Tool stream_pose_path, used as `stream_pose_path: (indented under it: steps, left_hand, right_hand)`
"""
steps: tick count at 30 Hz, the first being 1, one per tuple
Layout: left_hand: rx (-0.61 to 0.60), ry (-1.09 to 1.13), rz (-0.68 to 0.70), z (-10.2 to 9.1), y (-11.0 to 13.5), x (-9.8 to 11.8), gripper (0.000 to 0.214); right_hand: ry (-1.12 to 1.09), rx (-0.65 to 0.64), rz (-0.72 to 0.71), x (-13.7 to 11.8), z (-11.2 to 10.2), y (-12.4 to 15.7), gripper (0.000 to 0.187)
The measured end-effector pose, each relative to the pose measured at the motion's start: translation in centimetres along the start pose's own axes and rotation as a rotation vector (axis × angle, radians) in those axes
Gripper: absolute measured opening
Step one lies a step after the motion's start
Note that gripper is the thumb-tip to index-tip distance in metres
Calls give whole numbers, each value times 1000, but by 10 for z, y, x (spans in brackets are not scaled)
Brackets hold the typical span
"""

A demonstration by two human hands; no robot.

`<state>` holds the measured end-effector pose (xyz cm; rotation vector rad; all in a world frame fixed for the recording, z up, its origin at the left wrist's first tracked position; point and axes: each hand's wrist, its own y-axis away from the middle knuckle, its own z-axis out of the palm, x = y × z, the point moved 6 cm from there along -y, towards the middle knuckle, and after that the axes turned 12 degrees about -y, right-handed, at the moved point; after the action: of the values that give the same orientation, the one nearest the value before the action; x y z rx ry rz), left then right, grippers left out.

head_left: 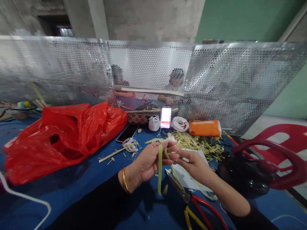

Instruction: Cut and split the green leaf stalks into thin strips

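Note:
Pale green flat plant strips point(160, 169) hang down from my left hand point(150, 159), whose fingers are closed on them above the table. A gold bangle point(126, 180) circles that wrist. My right hand point(192, 161) comes in from the right, its fingertips pinched close against the left fingers and the strips; what exactly it grips is partly hidden. Below the hands lie scissors point(185, 196) with red handles, blades apart, next to a tool with yellow handles point(195, 217). A white sheet point(189, 179) rests under the right hand.
A red plastic bag point(79, 137) covers the left. A phone point(128, 132), white string point(153, 124), a ribbon roll point(181, 124) and an orange pack point(205, 128) line the back. Plant scraps point(199, 142) are heaped beside a dark kettle point(247, 172). Behind a perforated metal screen point(151, 64) sit two people.

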<state>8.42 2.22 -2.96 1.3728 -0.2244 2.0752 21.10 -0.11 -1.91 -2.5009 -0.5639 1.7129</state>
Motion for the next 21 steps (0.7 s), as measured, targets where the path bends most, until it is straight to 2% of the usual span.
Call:
stream_pose_path:
  steps: [2, 6, 8, 11, 15, 18, 21]
  left_hand:
    - [-7, -28, -6, 2, 1, 0, 19]
    - [17, -100, -34, 8, 5, 1, 17]
    - [17, -118, -49, 11, 6, 1, 16]
    - [-21, -148, -39, 14, 6, -2, 18]
    - [-20, -235, 16, 14, 7, -5, 22]
    - [9, -314, 84, 16, 10, -5, 19]
    - [4, -292, 123, 21, 11, -7, 14]
  right_hand:
    - [-40, 63, -32, -5, -9, 1, 21]
    - [-63, 363, -103, -17, -31, 9, 17]
    - [-5, 447, -193, -27, -34, 14, 13]
    - [89, 425, -353, -40, -25, 18, 9]
    - [209, 345, -472, -48, -9, 22, 15]
    - [412, 302, -574, -57, 4, 28, 22]
    - [578, 242, -715, -69, 20, 34, 24]
